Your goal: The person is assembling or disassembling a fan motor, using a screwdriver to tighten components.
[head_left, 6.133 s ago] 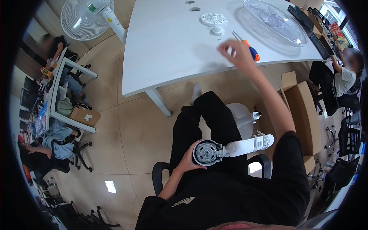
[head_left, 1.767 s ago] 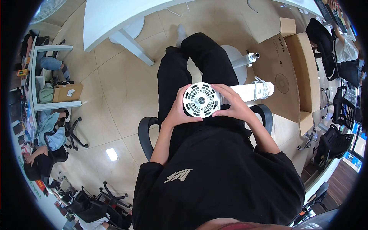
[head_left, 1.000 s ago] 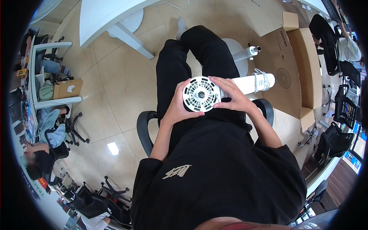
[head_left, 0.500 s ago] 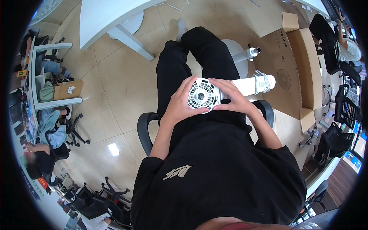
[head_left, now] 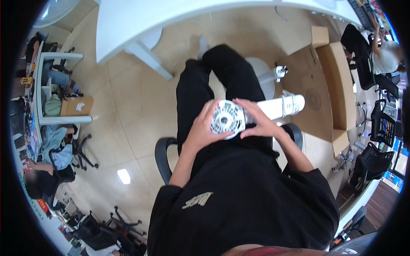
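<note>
From the head view, a white round fan motor unit (head_left: 227, 119) sits just above the frame's centre, over the person's lap. It joins a white pole (head_left: 279, 107) that runs toward the right of the frame. The left hand (head_left: 201, 130) wraps its fingers around the unit's left rim, thumb on the near edge. The right hand (head_left: 256, 121) lies on its right side, fingers spread and curled against the face and rim, holding it. Both forearms rise from the lower middle. The person sits on a black chair (head_left: 161, 158), black trousers stretching toward the upper centre. A white table (head_left: 128, 25) fills the top left. A cardboard box (head_left: 337, 85) stands open at right. Another person (head_left: 384, 57) sits at upper right.
</note>
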`<state>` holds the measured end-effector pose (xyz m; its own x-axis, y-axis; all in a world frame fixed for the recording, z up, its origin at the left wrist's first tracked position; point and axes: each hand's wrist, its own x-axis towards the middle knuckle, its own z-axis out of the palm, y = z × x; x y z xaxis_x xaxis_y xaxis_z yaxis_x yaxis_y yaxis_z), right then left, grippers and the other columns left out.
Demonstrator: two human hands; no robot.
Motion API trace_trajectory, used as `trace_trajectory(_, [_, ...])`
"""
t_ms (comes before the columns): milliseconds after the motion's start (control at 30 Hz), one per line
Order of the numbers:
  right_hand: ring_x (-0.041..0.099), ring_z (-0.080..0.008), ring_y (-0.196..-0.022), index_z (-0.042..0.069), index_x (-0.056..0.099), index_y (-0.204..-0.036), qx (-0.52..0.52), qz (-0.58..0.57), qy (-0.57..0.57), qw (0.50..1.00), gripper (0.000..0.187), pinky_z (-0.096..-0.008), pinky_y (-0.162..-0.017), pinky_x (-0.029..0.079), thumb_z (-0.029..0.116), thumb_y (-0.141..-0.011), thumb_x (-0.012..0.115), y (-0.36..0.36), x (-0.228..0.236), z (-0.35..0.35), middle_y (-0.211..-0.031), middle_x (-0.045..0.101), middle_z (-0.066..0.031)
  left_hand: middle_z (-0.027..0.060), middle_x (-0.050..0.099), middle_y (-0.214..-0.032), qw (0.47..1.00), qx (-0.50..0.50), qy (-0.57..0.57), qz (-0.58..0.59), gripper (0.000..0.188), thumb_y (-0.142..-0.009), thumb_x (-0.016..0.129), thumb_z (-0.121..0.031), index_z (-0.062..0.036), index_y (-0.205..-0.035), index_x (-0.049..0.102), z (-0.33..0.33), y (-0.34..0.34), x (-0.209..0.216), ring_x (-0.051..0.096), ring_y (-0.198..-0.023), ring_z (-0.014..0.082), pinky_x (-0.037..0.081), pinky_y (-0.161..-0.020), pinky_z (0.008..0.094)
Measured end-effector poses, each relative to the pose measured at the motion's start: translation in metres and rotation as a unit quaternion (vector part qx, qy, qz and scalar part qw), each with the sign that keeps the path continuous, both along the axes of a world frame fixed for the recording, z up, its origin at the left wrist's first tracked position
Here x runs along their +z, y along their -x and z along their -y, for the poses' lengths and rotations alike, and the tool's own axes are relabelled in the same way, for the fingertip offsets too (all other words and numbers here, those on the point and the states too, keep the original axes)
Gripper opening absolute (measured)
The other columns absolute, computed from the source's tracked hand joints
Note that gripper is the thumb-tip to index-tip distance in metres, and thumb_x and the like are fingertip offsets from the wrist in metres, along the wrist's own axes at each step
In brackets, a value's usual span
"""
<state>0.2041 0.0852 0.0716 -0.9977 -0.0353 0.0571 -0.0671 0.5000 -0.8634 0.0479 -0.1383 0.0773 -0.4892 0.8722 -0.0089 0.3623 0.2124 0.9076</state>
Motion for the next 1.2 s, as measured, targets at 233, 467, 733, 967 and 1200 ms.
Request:
trace_trajectory(233, [0.061,-0.0293,-0.126,0.003,0.062,-0.138,-0.107,-0.09,0.021,0.99,0.06,-0.0387,-0.098,0.052,0.018,-0.085,0.086,0.03,0.043,-0.034,-0.14,0.06,-0.0159,0.0185,0.05,-0.149,1.0,-0.013,0.01,-0.023,0.106,-0.068,0.095,-0.04,-0.0042,-0.153,0.042,0.003,-0.009,-0.012,0.06,-0.13,0.0377,0.051,-0.108,0.044])
trace_trajectory(467, [0.07,-0.028,-0.096,0.001,0.073,-0.115,-0.235,-0.214,-0.153,0.936,0.027,-0.0359,-0.08,0.057,0.006,-0.089,0.077,0.148,0.121,-0.113,-0.11,0.072,-0.0149,0.017,0.049,-0.152,0.999,-0.003,0.048,0.002,0.111,-0.065,0.097,-0.038,-0.0056,-0.156,0.042,-0.002,-0.005,-0.005,0.058,-0.134,0.0354,0.048,-0.112,0.0423])
trace_trajectory(733, [0.071,-0.0372,-0.094,-0.003,0.073,-0.108,-0.319,-0.243,-0.369,0.838,0.022,-0.0455,-0.082,0.058,-0.001,-0.088,0.066,0.241,0.123,-0.181,-0.106,0.072,-0.0202,0.0163,0.048,-0.153,0.999,-0.003,0.05,0.016,0.113,-0.065,0.096,-0.039,-0.0059,-0.158,0.041,-0.001,-0.006,-0.01,0.057,-0.135,0.0336,0.047,-0.113,0.0415])
trace_trajectory(967, [0.072,-0.0397,-0.092,-0.001,0.071,-0.083,-0.33,-0.129,-0.462,0.813,0.011,-0.0481,-0.081,0.058,0.001,-0.083,0.06,0.267,0.111,-0.198,-0.092,0.073,-0.0213,0.0198,0.049,-0.152,1.0,-0.003,0.013,0.001,0.108,-0.065,0.097,-0.038,-0.0037,-0.153,0.045,0.0,-0.005,-0.019,0.056,-0.136,0.0366,0.045,-0.115,0.0418])
trace_trajectory(1200, [0.074,-0.0321,-0.087,0.004,0.075,-0.1,-0.271,-0.199,-0.418,0.844,0.016,-0.0424,-0.077,0.059,0.012,-0.088,0.067,0.238,0.137,-0.177,-0.094,0.076,-0.0161,0.0176,0.05,-0.15,0.999,-0.002,0.022,0.032,0.105,-0.065,0.096,-0.038,-0.0085,-0.152,0.047,-0.009,-0.001,0.005,0.057,-0.133,0.0391,0.047,-0.112,0.0418])
